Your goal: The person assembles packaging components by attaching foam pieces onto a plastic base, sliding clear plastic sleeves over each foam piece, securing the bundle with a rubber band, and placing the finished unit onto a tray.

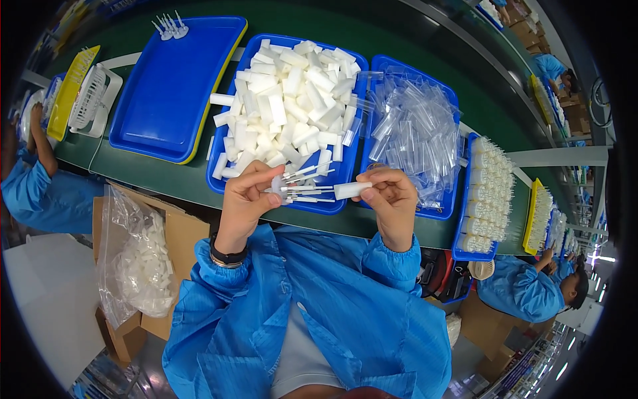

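My left hand (247, 198) pinches the round base of a white plastic part with several thin prongs (309, 189), which point to the right. Between the thumb and fingers of my right hand (391, 199) is a small white foam block (349, 191). Its left end is close to the prong tips; whether they touch I cannot tell. Just beyond both hands, a blue tray (219, 159) is heaped with white foam blocks (292, 93). Right of it, another blue tray (446, 211) holds a pile of clear plastic sleeves (415, 126).
A blue tray (176, 93) at left carries a few pronged parts (171, 26) at its far end. Rows of pronged parts (488, 196) fill a tray at right. A carton with a plastic bag (143, 266) stands lower left. Co-workers (531, 286) sit on both sides.
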{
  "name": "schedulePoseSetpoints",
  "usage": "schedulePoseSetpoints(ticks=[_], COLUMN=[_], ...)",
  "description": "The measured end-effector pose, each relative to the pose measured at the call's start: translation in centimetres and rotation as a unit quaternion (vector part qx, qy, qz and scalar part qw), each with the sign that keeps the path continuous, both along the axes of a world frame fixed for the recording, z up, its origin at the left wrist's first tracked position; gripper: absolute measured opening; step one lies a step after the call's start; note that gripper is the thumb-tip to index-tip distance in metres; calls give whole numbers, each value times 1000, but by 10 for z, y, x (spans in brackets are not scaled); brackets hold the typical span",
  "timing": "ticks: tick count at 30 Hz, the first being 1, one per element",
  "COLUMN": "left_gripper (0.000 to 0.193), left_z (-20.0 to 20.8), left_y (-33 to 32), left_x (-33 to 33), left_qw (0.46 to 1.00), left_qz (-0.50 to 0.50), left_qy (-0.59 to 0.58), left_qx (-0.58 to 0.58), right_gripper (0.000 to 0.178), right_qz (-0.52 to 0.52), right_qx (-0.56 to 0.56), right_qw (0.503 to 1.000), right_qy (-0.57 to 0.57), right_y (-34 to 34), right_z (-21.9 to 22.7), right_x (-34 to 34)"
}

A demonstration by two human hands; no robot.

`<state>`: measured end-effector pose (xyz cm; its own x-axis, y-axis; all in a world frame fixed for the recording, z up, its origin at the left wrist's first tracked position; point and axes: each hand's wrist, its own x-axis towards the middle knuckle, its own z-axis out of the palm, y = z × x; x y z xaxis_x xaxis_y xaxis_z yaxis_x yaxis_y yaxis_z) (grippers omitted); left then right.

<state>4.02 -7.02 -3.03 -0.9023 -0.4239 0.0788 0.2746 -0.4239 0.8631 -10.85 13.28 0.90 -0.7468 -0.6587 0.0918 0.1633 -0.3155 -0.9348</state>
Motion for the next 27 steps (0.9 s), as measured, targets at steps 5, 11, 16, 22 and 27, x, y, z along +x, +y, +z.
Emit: schedulePoseSetpoints(ticks=[5,11,16,22,27], left_gripper=[44,43,45,46,45], left_z=[1,7,7,10,11], left_y=[0,4,3,4,7], left_x=[-2,-4,-5,-5,-6], left_qw=[1000,1000,999,996,994], left_qz=[7,-6,-11,-12,-28], left_qy=[-10,-17,-10,-34,-64], left_qx=[2,-24,-33,-78,-89], right_gripper=[17,14,13,12,19], right_qz=[-4,-28,-4,-5,32], right_qx=[-12,-12,-38,61,164], right_qw=[1000,1000,999,997,977], right_qy=[-4,1,-24,56,135], right_y=[1,0,1,4,-1], right_z=[5,9,8,14,30], right_x=[2,2,2,4,8])
